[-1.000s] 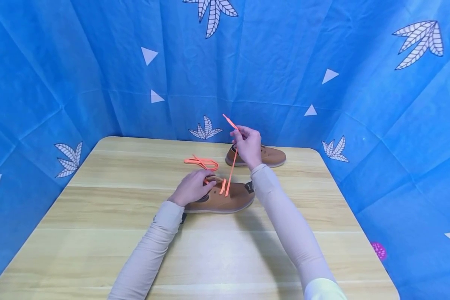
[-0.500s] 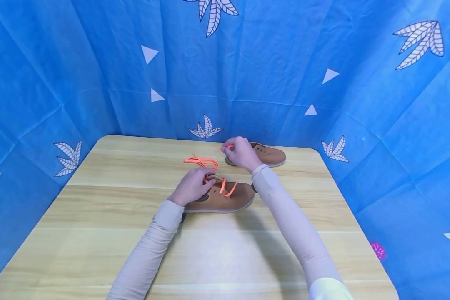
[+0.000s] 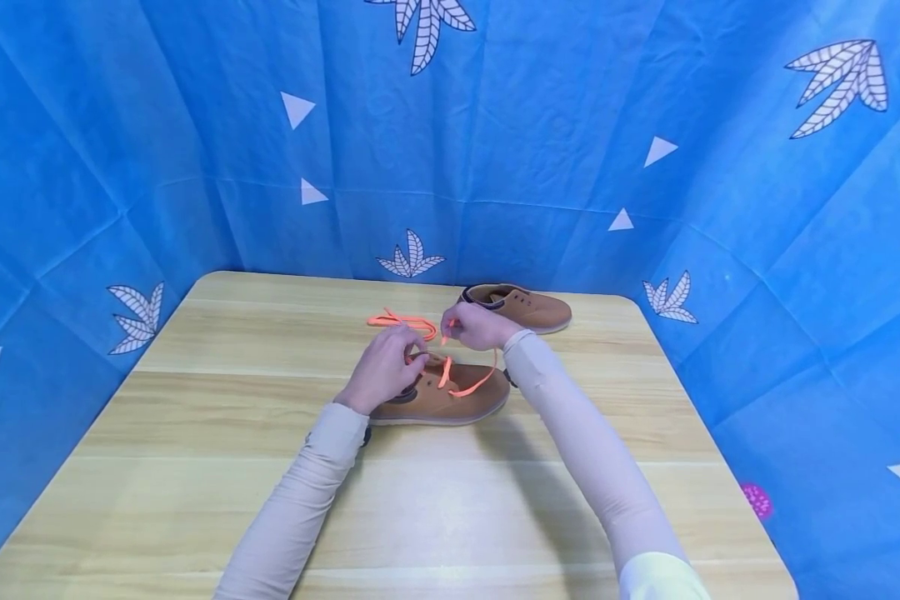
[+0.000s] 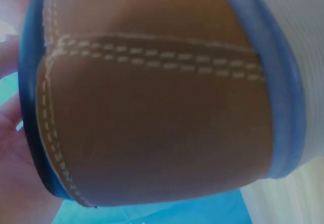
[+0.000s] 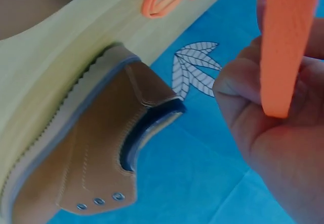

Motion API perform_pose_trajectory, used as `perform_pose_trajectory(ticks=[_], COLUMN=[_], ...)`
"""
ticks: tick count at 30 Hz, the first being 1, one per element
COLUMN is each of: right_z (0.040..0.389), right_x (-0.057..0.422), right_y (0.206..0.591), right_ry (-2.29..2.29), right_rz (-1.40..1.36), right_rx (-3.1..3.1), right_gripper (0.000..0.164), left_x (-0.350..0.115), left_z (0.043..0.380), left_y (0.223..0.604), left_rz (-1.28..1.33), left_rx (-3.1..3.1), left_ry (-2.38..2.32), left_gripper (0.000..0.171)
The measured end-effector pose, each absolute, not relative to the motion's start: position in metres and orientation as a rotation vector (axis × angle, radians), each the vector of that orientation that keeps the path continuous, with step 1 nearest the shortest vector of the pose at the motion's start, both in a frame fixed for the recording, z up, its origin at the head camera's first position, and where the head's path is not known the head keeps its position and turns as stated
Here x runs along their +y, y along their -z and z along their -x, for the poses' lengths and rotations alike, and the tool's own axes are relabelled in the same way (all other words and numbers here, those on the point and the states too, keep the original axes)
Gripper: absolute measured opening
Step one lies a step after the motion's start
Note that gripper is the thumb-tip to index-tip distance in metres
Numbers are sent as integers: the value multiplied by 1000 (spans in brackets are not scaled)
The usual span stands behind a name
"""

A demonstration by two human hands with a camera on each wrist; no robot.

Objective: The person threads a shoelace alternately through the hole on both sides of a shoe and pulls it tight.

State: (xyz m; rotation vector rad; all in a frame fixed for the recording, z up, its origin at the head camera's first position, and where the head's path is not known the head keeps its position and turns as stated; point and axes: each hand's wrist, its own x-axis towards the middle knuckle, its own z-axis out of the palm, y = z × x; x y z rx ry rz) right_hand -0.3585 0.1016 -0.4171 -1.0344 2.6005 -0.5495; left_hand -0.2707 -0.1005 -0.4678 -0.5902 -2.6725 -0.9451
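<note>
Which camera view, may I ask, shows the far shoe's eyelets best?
The right wrist view: it shows the far shoe close up, with three eyelets ringed and unlaced. The head view shows them only as tiny dark dots; the left wrist view shows none, filled mostly by the near shoe.

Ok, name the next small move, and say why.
The right hand should probably bring its orange lace toward an eyelet on the near shoe: the lace trails from that shoe, that eyelet shows no lace, and the left hand holds the shoe.
</note>
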Motion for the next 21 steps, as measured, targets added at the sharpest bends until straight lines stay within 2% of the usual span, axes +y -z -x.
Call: perform_pose_trajectory(ticks=[14, 21], right_z=[369, 370], right_x=[103, 104], right_y=[432, 432], right_ry=[649, 671], right_rz=[1124, 1082], right_rx=[2446, 2410], right_gripper=[21, 21], left_x=[-102, -100], left_z=[275, 275], left_y=[473, 474], left_rz=[633, 627], left_rx=[-2806, -2810], left_ry=[886, 895], left_gripper=[9, 10])
